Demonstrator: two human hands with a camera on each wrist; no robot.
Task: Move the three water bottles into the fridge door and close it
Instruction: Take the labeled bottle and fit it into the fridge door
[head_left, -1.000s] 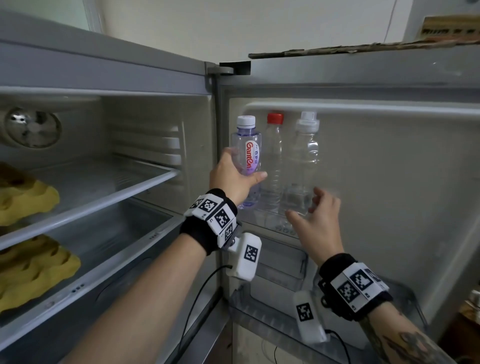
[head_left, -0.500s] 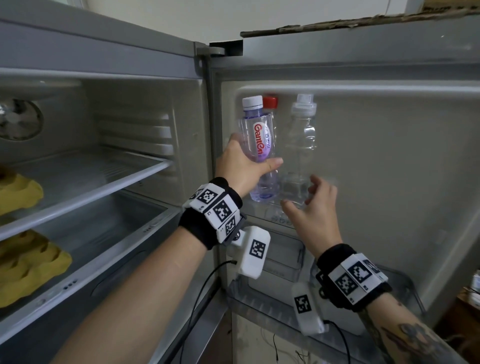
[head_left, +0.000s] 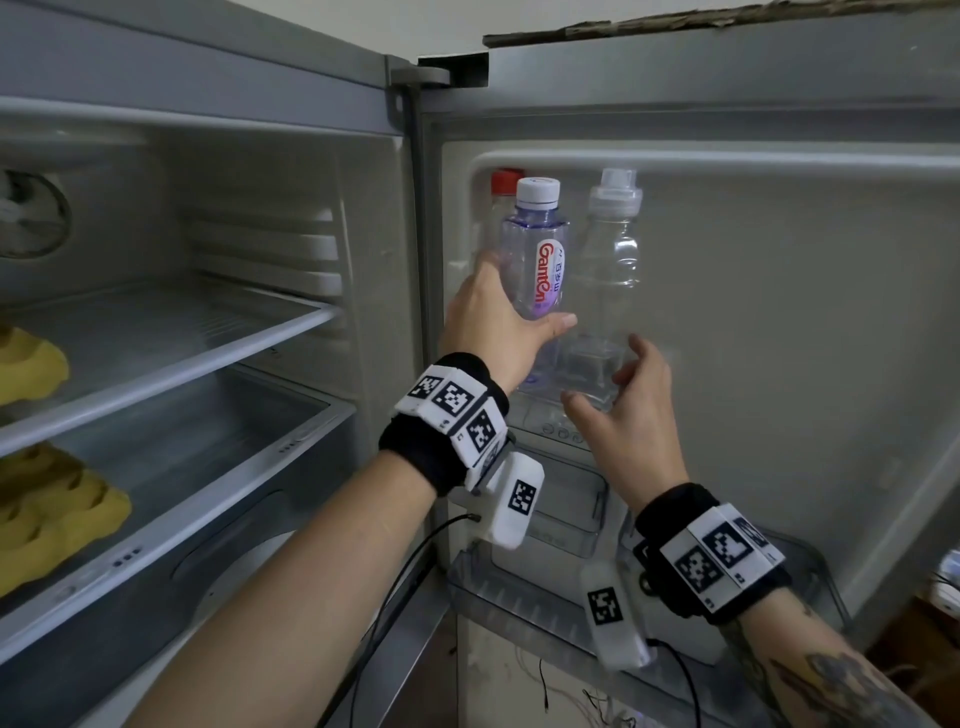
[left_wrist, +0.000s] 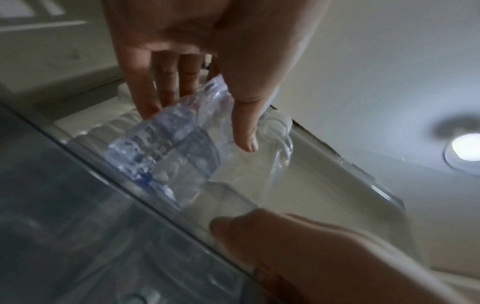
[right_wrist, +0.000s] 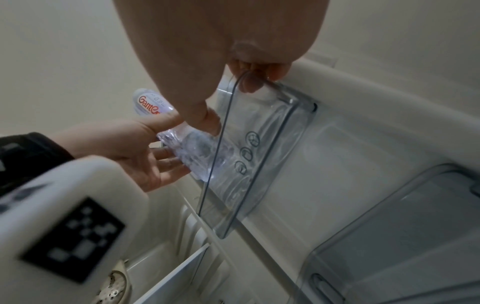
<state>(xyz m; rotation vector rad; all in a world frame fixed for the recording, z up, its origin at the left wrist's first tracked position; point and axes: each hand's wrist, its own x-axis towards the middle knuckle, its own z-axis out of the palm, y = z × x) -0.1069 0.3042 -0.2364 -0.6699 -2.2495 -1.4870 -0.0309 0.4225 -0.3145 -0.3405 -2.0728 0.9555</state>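
Note:
My left hand (head_left: 519, 306) grips a purple-tinted bottle (head_left: 535, 270) with a white cap and a red label; the left wrist view (left_wrist: 168, 148) shows it tilted, its base just over the rim of the clear upper door bin (head_left: 561, 431). A red-capped bottle (head_left: 505, 183) stands in the bin behind it, mostly hidden. A clear bottle (head_left: 613, 249) with a white sport cap stands to the right. My right hand (head_left: 605, 384) is at the bin by that bottle's base. In the right wrist view its fingers (right_wrist: 259, 72) curl over the bin's rim (right_wrist: 259, 164).
The fridge door (head_left: 779, 312) stands open on the right, with a larger clear bin (head_left: 519, 597) lower down. Inside the fridge, yellow egg trays (head_left: 52, 514) lie on the left of the glass shelves (head_left: 182, 353). Torn cardboard (head_left: 727, 21) lies on top of the door.
My left hand has carried the purple bottle to the right, from left of the red-capped bottle to in front of it. The right hand has stayed at the bin.

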